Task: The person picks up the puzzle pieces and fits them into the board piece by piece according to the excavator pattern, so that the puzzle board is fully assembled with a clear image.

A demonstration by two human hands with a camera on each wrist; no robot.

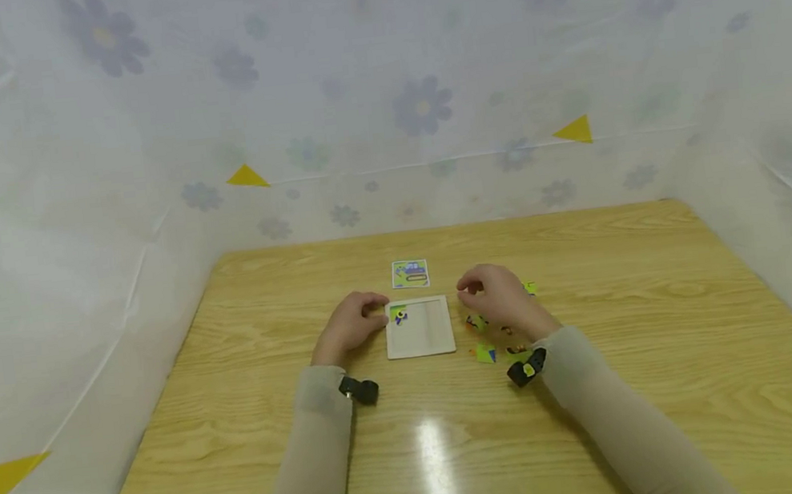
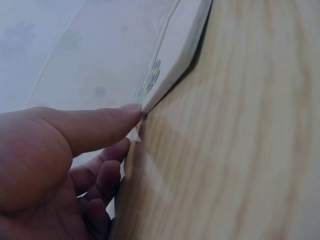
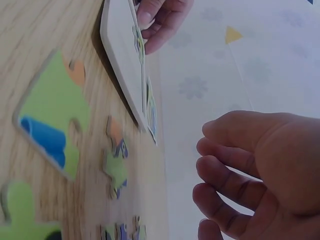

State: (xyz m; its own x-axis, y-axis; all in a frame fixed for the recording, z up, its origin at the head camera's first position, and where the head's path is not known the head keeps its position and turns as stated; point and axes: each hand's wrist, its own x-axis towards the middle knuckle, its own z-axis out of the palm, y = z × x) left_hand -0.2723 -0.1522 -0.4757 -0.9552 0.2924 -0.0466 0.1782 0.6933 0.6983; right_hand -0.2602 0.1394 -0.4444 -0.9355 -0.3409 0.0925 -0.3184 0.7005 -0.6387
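Observation:
A pale wooden puzzle tray (image 1: 430, 336) lies on the table, with one colourful jigsaw piece (image 1: 400, 315) in its upper left corner. My left hand (image 1: 355, 321) holds the tray's left edge near that corner; in the left wrist view the thumb (image 2: 100, 125) touches the rim. To the right of the tray, my right hand (image 1: 495, 294) hovers over loose puzzle pieces, fingers loosely curled and nothing visible between them. One green piece with a blue patch (image 3: 55, 115) shows in the right wrist view. Some pieces are partly hidden under the right hand and wrist.
Beyond the tray lies a small picture card (image 1: 409, 274) showing a vehicle on green. Several pieces, among them a green one (image 1: 484, 353), lie scattered right of the tray. The wooden table (image 1: 246, 472) is enclosed by flowered white sheeting (image 1: 350, 83).

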